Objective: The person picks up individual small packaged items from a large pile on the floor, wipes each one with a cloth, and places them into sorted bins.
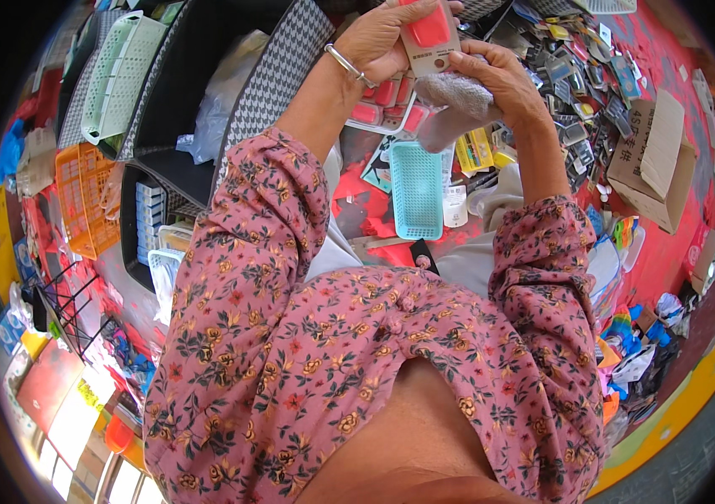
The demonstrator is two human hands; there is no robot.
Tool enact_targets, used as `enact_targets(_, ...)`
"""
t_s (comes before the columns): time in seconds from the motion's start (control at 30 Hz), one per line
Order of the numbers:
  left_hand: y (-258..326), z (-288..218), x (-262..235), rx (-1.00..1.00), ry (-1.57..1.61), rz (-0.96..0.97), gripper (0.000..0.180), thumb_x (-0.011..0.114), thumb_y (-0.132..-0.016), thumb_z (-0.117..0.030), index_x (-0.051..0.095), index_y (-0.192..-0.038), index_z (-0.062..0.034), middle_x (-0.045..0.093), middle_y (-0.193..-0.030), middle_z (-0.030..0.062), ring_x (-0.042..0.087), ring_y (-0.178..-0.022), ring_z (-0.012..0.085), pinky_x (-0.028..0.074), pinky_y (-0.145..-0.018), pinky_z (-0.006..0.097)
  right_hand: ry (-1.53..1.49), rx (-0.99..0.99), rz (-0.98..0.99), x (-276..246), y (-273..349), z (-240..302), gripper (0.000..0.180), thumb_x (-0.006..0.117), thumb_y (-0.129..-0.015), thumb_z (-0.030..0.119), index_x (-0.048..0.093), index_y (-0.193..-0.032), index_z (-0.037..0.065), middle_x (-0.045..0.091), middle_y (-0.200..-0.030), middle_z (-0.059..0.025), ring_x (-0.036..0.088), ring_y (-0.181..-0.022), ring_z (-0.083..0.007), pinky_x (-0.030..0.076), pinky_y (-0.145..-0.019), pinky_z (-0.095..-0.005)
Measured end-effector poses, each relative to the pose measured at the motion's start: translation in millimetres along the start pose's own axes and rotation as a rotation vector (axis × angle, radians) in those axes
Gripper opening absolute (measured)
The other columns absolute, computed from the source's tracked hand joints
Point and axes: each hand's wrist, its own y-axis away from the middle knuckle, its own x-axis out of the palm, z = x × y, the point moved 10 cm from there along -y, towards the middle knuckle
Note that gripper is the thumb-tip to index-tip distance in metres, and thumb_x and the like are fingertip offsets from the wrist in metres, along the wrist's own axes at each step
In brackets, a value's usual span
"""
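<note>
At the top middle, my left hand (378,40) grips a flat pack (429,32) with a red item on a pale card. My right hand (504,84) is closed around a fuzzy grey cloth (458,97), and its thumb and finger touch the lower edge of the same card. Below my hands stands a white tray (392,128) with several similar red packs, partly hidden by the cloth and my left wrist. A pale teal basket (417,197) sits nearer to me. Beside it lies a yellow pack (474,149).
A big heap of small packaged goods (571,92) spreads to the right, beside an opened cardboard box (653,168). Houndstooth-patterned fabric bins (277,71) stand at left, one holding a clear plastic bag (227,97). Near them are a mint basket (110,80) and an orange basket (80,202).
</note>
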Motion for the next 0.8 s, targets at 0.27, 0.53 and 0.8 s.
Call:
enact_targets(0.27, 24, -52, -125, 0.208, 0.065, -0.655, 0.020, 0.055, -0.076, -0.016, 0.047, -0.089, -0.0037, 0.049, -0.087, 0.0103, 0.050, -0.081, 0.0209, 0.045, -0.069, 0.032, 0.404, 0.155, -0.257, -60, -21, -58, 0.019, 0.054, -0.077, 0.018, 0.059, -0.083, 0.000, 0.060, -0.076, -0.0099, 0.059, -0.068, -0.0203, 0.047, -0.061, -0.0320)
enact_targets(0.53, 38, -58, -127, 0.226, 0.072, -0.706, 0.009, 0.053, -0.075, -0.011, 0.047, -0.075, -0.0041, 0.049, -0.075, 0.0081, 0.051, -0.071, 0.0194, 0.046, -0.064, 0.031, 1.135, -0.121, 0.166, 19, -90, -142, 0.022, 0.049, -0.070, 0.018, 0.057, -0.074, -0.002, 0.056, -0.075, -0.0229, 0.056, -0.074, -0.0354, 0.043, -0.067, -0.0418)
enact_targets(0.8, 40, -47, -112, 0.187, 0.111, -0.658, 0.009, 0.051, -0.079, -0.012, 0.048, -0.075, -0.0042, 0.050, -0.075, 0.0069, 0.052, -0.071, 0.0188, 0.046, -0.064, 0.029, 1.263, 0.144, 0.246, 42, -175, -262, 0.025, 0.047, -0.070, 0.017, 0.061, -0.084, 0.000, 0.058, -0.094, -0.0188, 0.055, -0.090, -0.0322, 0.045, -0.075, -0.0385)
